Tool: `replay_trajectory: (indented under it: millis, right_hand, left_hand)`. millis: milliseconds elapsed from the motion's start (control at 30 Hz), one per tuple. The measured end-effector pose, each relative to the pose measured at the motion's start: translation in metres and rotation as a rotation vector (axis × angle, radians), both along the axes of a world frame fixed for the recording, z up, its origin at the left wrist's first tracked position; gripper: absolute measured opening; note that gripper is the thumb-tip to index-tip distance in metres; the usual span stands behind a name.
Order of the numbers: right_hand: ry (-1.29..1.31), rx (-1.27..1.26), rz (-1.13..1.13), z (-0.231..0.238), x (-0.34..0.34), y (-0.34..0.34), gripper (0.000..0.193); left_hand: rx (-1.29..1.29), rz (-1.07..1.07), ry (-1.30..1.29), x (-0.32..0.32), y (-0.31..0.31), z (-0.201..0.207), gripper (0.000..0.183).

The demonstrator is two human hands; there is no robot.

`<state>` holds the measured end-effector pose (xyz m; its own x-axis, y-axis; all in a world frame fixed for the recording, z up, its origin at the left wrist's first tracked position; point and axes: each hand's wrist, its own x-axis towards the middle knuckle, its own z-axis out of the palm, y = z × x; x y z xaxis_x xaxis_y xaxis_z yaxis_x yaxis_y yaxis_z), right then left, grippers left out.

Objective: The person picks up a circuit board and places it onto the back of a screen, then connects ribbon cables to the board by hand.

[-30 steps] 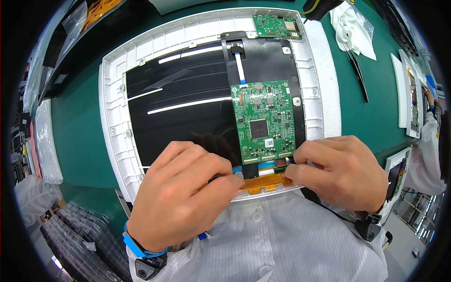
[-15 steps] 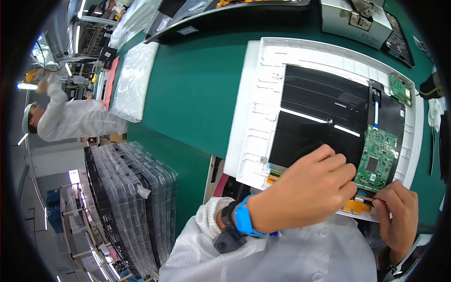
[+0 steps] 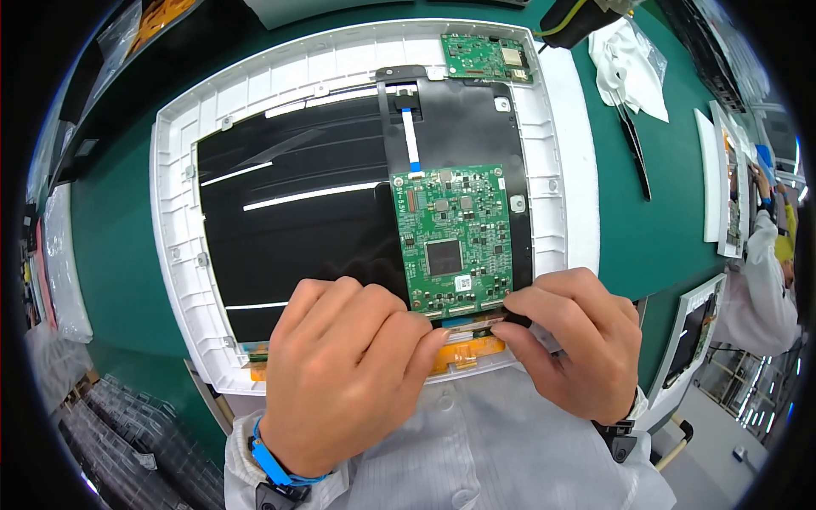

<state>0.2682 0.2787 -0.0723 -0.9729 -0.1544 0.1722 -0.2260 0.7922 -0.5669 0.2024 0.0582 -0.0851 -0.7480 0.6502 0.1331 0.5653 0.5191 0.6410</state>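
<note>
A white-framed display panel (image 3: 293, 212) lies face down, with a green circuit board (image 3: 476, 225) mounted on its back. At the board's lower edge, a narrow flat cable (image 3: 473, 324) runs between the connectors and an orange flex film (image 3: 467, 351). My right hand (image 3: 578, 344) pinches the cable's right end between thumb and forefinger. My left hand (image 3: 348, 374) is closed, fingers curled and thumb tip beside the cable's left end; what it grips, if anything, is hidden. A white-and-blue ribbon cable (image 3: 410, 140) joins the board's top edge.
A smaller green board (image 3: 484, 58) sits in the frame's upper right corner. Black tweezers (image 3: 633, 149) and a white cloth (image 3: 625, 64) lie on the green table (image 3: 629, 234) to the right. Another framed panel (image 3: 688, 331) stands at right; clear plastic trays (image 3: 115, 433) are stacked lower left.
The view has swung right, bringing the panel toward the middle. My left hand has come down beside the board's lower edge. My right hand stays at the cable there.
</note>
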Motion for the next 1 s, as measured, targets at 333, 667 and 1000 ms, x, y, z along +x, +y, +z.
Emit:
replay_trajectory:
  millis: [333, 667, 1000]
  right_hand:
    - [0.118, 0.032, 0.069, -0.012, 0.004, 0.004, 0.039]
    - [0.082, 0.012, -0.018, -0.011, 0.009, 0.003, 0.037]
    - [0.211, 0.029, 0.044, -0.021, 0.011, 0.002, 0.030]
  left_hand:
    - [-0.036, 0.038, 0.001, 0.003, 0.003, -0.001, 0.021]
    - [0.049, 0.011, 0.092, 0.001, 0.009, -0.006, 0.021]
    - [-0.044, -0.059, 0.232, 0.013, 0.014, 0.003, 0.026]
